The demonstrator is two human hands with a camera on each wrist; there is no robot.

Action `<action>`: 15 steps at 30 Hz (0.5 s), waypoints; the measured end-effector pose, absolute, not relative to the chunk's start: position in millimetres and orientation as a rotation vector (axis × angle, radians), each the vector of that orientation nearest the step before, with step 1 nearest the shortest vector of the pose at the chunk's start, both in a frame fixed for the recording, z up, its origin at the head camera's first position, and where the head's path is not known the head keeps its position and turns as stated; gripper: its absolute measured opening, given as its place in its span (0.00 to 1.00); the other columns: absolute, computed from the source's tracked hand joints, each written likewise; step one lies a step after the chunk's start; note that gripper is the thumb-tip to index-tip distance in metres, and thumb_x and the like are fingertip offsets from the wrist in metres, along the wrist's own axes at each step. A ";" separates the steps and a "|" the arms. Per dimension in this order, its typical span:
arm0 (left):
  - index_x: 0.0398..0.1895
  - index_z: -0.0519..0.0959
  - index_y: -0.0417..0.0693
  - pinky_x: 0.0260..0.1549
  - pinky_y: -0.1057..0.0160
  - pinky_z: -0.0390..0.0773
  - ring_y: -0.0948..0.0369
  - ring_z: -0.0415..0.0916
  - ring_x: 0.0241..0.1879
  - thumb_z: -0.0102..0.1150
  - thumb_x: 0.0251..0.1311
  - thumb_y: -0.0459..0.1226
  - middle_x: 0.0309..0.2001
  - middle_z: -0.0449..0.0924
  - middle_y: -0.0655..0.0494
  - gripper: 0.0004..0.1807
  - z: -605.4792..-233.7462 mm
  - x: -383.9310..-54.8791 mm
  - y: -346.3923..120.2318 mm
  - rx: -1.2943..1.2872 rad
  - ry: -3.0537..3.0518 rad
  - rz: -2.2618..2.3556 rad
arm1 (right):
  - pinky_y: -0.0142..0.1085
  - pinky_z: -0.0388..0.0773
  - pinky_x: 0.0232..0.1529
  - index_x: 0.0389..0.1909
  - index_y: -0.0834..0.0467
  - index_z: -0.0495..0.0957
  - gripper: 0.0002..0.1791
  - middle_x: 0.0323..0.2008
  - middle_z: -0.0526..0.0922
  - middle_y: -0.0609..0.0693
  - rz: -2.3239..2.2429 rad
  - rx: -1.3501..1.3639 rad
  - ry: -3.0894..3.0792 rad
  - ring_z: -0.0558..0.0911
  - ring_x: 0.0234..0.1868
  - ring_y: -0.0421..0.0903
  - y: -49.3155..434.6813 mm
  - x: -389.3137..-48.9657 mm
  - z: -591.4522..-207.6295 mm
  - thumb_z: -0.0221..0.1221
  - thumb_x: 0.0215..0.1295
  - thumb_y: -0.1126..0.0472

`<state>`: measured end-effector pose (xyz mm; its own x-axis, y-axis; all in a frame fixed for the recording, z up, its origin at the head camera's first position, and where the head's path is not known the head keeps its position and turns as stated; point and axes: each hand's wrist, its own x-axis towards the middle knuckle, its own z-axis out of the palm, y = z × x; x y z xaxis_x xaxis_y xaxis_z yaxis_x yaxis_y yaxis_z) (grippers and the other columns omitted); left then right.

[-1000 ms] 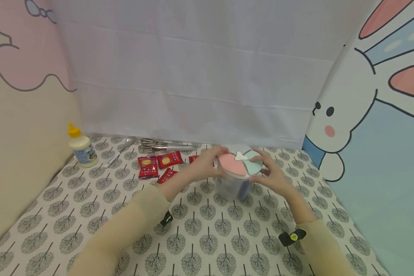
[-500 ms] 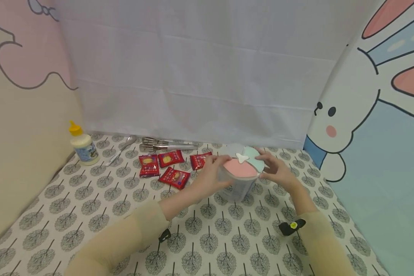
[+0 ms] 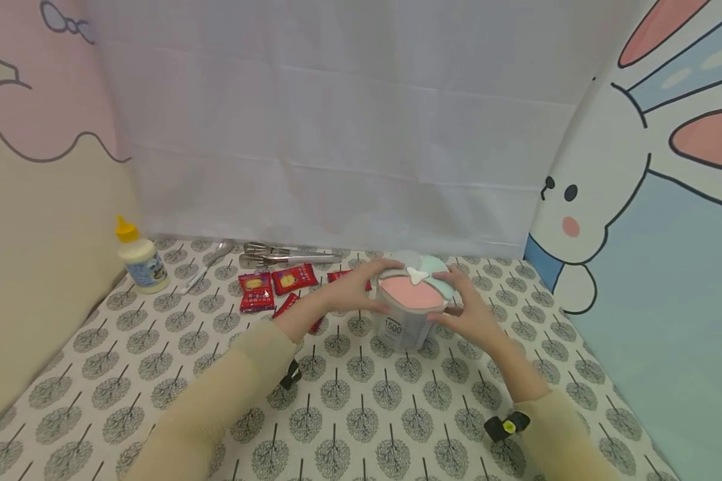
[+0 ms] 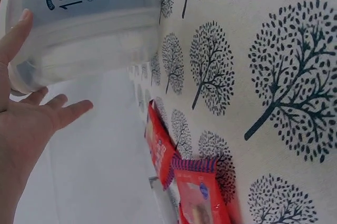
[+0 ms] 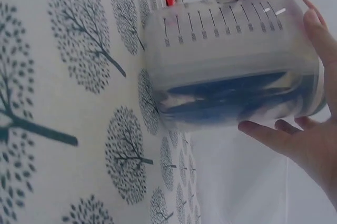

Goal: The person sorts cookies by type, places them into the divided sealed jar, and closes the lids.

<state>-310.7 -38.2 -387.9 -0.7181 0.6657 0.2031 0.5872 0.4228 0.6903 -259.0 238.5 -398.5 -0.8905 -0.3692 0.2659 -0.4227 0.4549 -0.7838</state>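
Note:
A clear plastic canister (image 3: 400, 331) stands upright on the patterned cloth, printed with "1500" at its front left. Its round lid (image 3: 410, 294) has pink, mint and whitish sections and a small white knob (image 3: 417, 275) in the middle. My left hand (image 3: 361, 287) grips the lid's left rim, thumb in front and fingers behind. From the right, my right hand (image 3: 469, 310) holds the rim, its thumb at the front and fingers at the far edge. Through the wall, the right wrist view shows something dark blue (image 5: 226, 98) inside, beside printed measuring lines.
Left of the canister lie several red snack packets (image 3: 256, 292). Metal utensils with pale handles (image 3: 301, 258) and a white-handled spoon (image 3: 207, 266) lie behind them. A yellow-capped bottle (image 3: 144, 264) stands at the far left. Cloth walls (image 3: 337, 133) enclose the back and sides.
The canister has turned counterclockwise seen from above: the pink section has swung to the front, the mint towards the back right, and "1500" has come into view. Both hands have shifted on the rim.

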 end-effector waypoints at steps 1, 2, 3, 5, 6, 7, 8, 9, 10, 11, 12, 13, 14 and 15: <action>0.69 0.58 0.71 0.67 0.40 0.47 0.57 0.37 0.74 0.73 0.46 0.46 0.72 0.53 0.64 0.47 -389.4 -311.4 -38.8 1.130 2.556 1.199 | 0.52 0.75 0.54 0.67 0.48 0.61 0.41 0.75 0.37 0.56 1.437 0.704 -2.624 0.50 0.71 0.65 237.3 -259.7 -398.6 0.69 0.52 0.58; 0.69 0.58 0.71 0.67 0.39 0.47 0.57 0.38 0.74 0.73 0.45 0.45 0.71 0.55 0.64 0.47 -390.8 -310.8 -39.0 1.118 2.564 1.215 | 0.51 0.76 0.54 0.67 0.49 0.62 0.41 0.75 0.38 0.56 1.442 0.704 -2.617 0.50 0.71 0.64 237.1 -261.3 -399.0 0.70 0.52 0.59; 0.69 0.59 0.71 0.66 0.38 0.48 0.56 0.39 0.74 0.74 0.44 0.46 0.72 0.55 0.63 0.47 -391.9 -309.0 -38.8 1.104 2.577 1.234 | 0.49 0.76 0.53 0.66 0.50 0.63 0.41 0.75 0.39 0.56 1.459 0.719 -2.612 0.50 0.71 0.64 237.8 -263.8 -399.5 0.70 0.52 0.60; 0.67 0.61 0.73 0.64 0.36 0.52 0.53 0.42 0.73 0.74 0.42 0.48 0.72 0.53 0.58 0.46 -393.9 -303.6 -37.4 1.059 2.629 1.245 | 0.48 0.76 0.53 0.66 0.52 0.63 0.40 0.75 0.40 0.54 1.514 0.775 -2.592 0.50 0.72 0.63 241.1 -270.4 -400.0 0.69 0.51 0.64; 0.67 0.61 0.73 0.62 0.35 0.55 0.50 0.44 0.73 0.74 0.42 0.49 0.72 0.52 0.55 0.46 -394.6 -300.2 -36.1 1.037 2.660 1.245 | 0.49 0.76 0.54 0.66 0.54 0.63 0.40 0.75 0.40 0.54 1.543 0.820 -2.579 0.49 0.72 0.63 243.1 -273.8 -399.8 0.69 0.51 0.66; 0.66 0.62 0.73 0.61 0.34 0.58 0.48 0.47 0.71 0.74 0.41 0.50 0.73 0.51 0.52 0.46 -395.3 -296.7 -34.7 1.016 2.683 1.252 | 0.50 0.75 0.55 0.66 0.56 0.62 0.40 0.75 0.40 0.54 1.582 0.868 -2.569 0.48 0.72 0.63 245.3 -277.1 -399.7 0.68 0.52 0.68; 0.66 0.62 0.73 0.58 0.34 0.61 0.45 0.50 0.70 0.74 0.40 0.52 0.73 0.50 0.49 0.46 -395.9 -293.1 -33.3 0.991 2.702 1.260 | 0.52 0.74 0.56 0.67 0.57 0.62 0.40 0.75 0.39 0.54 1.620 0.919 -2.558 0.48 0.72 0.63 247.4 -280.1 -399.5 0.67 0.52 0.70; 0.66 0.62 0.74 0.57 0.34 0.64 0.44 0.53 0.69 0.74 0.40 0.53 0.72 0.48 0.46 0.46 -396.7 -289.7 -31.9 0.970 2.718 1.263 | 0.55 0.72 0.56 0.67 0.58 0.61 0.40 0.75 0.39 0.53 1.652 0.969 -2.546 0.47 0.72 0.63 249.3 -282.7 -399.2 0.66 0.52 0.71; 0.66 0.61 0.74 0.55 0.35 0.67 0.43 0.55 0.67 0.73 0.40 0.54 0.72 0.47 0.45 0.46 -397.9 -287.1 -30.3 0.949 2.735 1.260 | 0.57 0.71 0.57 0.67 0.59 0.60 0.40 0.75 0.39 0.53 1.674 1.007 -2.536 0.47 0.72 0.63 251.0 -284.4 -398.7 0.66 0.53 0.71; 0.66 0.61 0.75 0.54 0.36 0.68 0.42 0.57 0.66 0.73 0.41 0.55 0.73 0.46 0.44 0.46 -399.0 -284.7 -29.1 0.933 2.755 1.255 | 0.59 0.69 0.57 0.67 0.59 0.60 0.40 0.75 0.38 0.53 1.693 1.046 -2.528 0.46 0.72 0.63 252.4 -285.8 -398.5 0.66 0.53 0.70; 0.67 0.60 0.75 0.54 0.36 0.68 0.42 0.56 0.67 0.72 0.41 0.55 0.73 0.45 0.45 0.46 -399.9 -282.8 -28.5 0.922 2.765 1.257 | 0.61 0.67 0.58 0.67 0.60 0.59 0.40 0.75 0.38 0.53 1.702 1.093 -2.513 0.46 0.72 0.63 253.0 -286.8 -398.0 0.66 0.54 0.70; 0.67 0.60 0.76 0.54 0.36 0.68 0.42 0.55 0.67 0.72 0.41 0.56 0.74 0.43 0.47 0.46 -400.8 -281.7 -28.2 0.917 2.775 1.254 | 0.62 0.65 0.59 0.67 0.60 0.59 0.40 0.75 0.38 0.53 1.703 1.124 -2.504 0.45 0.73 0.63 253.6 -287.7 -398.0 0.66 0.54 0.70; 0.67 0.59 0.76 0.55 0.36 0.68 0.42 0.54 0.68 0.71 0.42 0.56 0.74 0.41 0.48 0.46 -401.7 -281.1 -28.4 0.922 2.783 1.247 | 0.63 0.63 0.60 0.67 0.60 0.59 0.39 0.75 0.37 0.52 1.686 1.151 -2.492 0.43 0.73 0.62 253.7 -288.4 -397.9 0.66 0.54 0.69; 0.67 0.60 0.75 0.55 0.35 0.66 0.42 0.52 0.69 0.71 0.43 0.55 0.75 0.39 0.50 0.45 -402.2 -280.9 -29.1 0.939 2.788 1.255 | 0.64 0.61 0.60 0.67 0.60 0.60 0.38 0.75 0.37 0.52 1.664 1.174 -2.476 0.42 0.73 0.61 253.4 -289.0 -397.9 0.65 0.55 0.69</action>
<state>-280.9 -29.1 -402.2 -0.8263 0.4891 0.2794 0.5335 0.5204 0.6668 -289.0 253.4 -397.9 -0.7301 -0.5983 0.3301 -0.5315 0.1937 -0.8246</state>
